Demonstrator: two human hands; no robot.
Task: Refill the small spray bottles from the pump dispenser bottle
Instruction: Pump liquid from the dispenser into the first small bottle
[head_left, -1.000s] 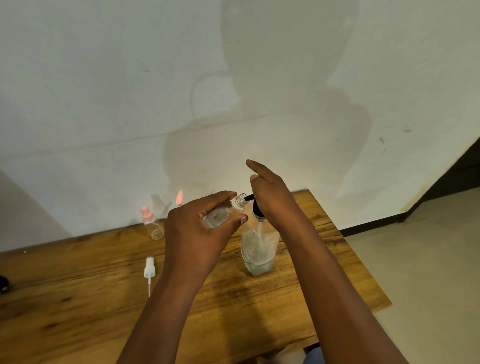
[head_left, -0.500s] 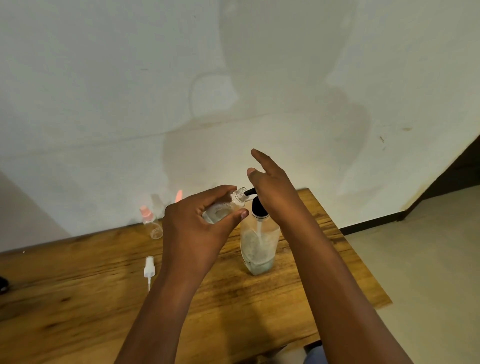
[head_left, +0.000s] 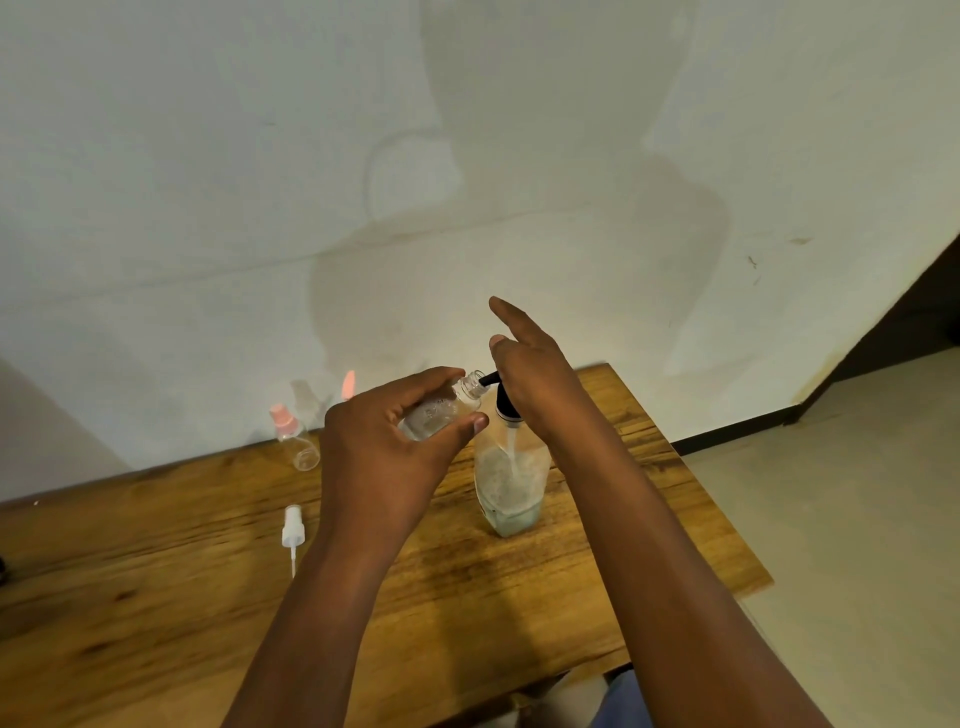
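Observation:
My left hand (head_left: 387, 447) grips a small clear spray bottle (head_left: 441, 410), uncapped and tilted, its open neck against the black spout of the pump dispenser bottle (head_left: 511, 478). That dispenser stands on the wooden table (head_left: 156, 597) and holds a little pale liquid. My right hand (head_left: 535, 374) rests on the black pump head with its fingers straight. A white spray cap (head_left: 292, 530) with its dip tube lies on the table to the left. Another small clear bottle with a pink cap (head_left: 293, 436) stands near the wall.
A pink cap (head_left: 349, 384) sits behind my left hand by the wall. The table's right edge and front corner (head_left: 753, 582) drop to a pale floor. The white wall runs close along the table's far side.
My right hand has risen a little with the pump head, after being lower one second ago. My left hand keeps the small bottle at the spout.

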